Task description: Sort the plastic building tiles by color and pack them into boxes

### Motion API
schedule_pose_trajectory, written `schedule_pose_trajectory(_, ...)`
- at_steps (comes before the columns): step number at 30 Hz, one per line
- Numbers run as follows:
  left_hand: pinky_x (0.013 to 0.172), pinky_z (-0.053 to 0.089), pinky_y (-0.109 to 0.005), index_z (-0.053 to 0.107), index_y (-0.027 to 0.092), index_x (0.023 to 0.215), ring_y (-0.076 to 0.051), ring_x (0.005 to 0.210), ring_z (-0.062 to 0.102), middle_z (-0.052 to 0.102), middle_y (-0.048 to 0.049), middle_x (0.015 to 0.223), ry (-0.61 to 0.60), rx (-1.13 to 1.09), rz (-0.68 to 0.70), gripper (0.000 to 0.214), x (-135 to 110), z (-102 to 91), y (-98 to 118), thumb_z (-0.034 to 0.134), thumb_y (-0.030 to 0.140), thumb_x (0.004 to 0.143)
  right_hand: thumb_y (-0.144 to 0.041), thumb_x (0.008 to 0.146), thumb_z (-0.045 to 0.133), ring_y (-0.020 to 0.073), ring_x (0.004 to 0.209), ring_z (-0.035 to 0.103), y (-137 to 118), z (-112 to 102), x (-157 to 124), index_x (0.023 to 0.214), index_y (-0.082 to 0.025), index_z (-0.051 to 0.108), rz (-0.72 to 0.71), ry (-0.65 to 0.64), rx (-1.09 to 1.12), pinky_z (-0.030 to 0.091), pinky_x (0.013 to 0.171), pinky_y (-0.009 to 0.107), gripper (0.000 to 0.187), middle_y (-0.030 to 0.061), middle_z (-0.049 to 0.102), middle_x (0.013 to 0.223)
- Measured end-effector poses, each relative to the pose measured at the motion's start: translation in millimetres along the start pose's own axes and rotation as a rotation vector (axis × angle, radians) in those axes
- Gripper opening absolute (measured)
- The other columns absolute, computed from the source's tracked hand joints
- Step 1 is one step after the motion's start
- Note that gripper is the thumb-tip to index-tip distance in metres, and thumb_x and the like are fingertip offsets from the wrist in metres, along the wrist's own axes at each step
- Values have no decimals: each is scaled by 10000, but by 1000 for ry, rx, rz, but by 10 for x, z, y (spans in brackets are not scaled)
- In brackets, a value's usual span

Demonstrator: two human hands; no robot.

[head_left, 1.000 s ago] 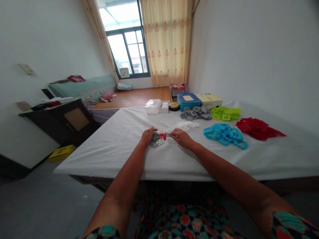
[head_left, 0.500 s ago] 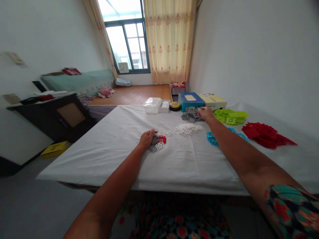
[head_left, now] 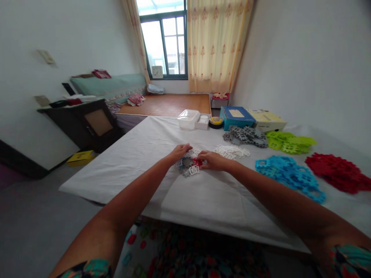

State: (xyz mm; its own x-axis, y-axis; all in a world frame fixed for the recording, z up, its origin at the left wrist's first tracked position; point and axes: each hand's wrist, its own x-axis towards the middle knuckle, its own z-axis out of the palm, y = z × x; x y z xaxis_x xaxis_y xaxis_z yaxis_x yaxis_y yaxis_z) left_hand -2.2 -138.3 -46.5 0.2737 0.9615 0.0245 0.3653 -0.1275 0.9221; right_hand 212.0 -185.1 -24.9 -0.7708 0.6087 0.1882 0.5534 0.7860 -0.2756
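A small cluster of joined plastic tiles [head_left: 189, 165], grey, white and red, lies on the white-covered table [head_left: 150, 143]. My left hand [head_left: 180, 151] rests on the cluster's far left side with curled fingers pressing it. My right hand [head_left: 211, 160] is at the cluster's right edge, fingers pinched together over the red and grey pieces; what it pinches is too small to make out. Loose white tiles [head_left: 232, 151] lie just beyond my right hand.
Piles of grey tiles [head_left: 245, 135], green tiles [head_left: 288, 141], blue tiles [head_left: 290, 177] and red tiles [head_left: 337, 172] lie on the right. A clear tub [head_left: 188, 118], tape roll [head_left: 216, 122], blue box [head_left: 235, 117] and yellow box [head_left: 266, 120] line the far edge. A dark cabinet [head_left: 84, 122] stands left.
My right hand came back from the grey pile at the far side to the small cluster. My left hand stayed on the cluster. The view shifted left.
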Motion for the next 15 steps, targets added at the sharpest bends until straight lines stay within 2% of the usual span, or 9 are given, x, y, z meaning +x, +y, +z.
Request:
schedule_pose_trajectory(2,889,486,-376,720,89,1020,-259,985,645,719,-143,1069,-8,55,52,656,79,5,-38,412,638,838,-292,858,630,198,916,624,-73,28,-24,999,-167,701,-25,10,-101,472,834,309,201,105,682,1012)
schedule_pose_trajectory(5,887,490,-341,737,133,985,-235,953,660,740,-97,996,23,161,162,625,150,2,-154,373,623,855,-231,919,519,199,893,622,-159,44,-96,975,-156,679,-30,12,-291,449,829,311,185,111,690,951)
schedule_pose_trajectory(9,895,488,-315,743,176,985,-217,956,664,745,-61,986,30,248,223,609,164,-23,-266,324,605,881,-158,902,502,208,871,628,-151,-49,-225,988,-159,654,130,85,-466,422,818,317,175,117,699,935)
schedule_pose_trajectory(12,892,492,-320,737,170,1013,-221,953,665,744,-65,987,17,271,225,625,137,-42,-253,313,611,884,-190,901,500,213,882,637,-48,-172,-357,996,-169,665,263,190,-420,424,806,313,191,116,710,955)
schedule_pose_trajectory(15,902,489,-327,730,171,1031,-226,957,661,740,-66,1004,-8,303,224,641,106,-59,-218,303,624,881,-252,907,488,179,825,648,115,-314,-577,1023,-190,669,389,321,-224,446,736,271,224,76,718,975)
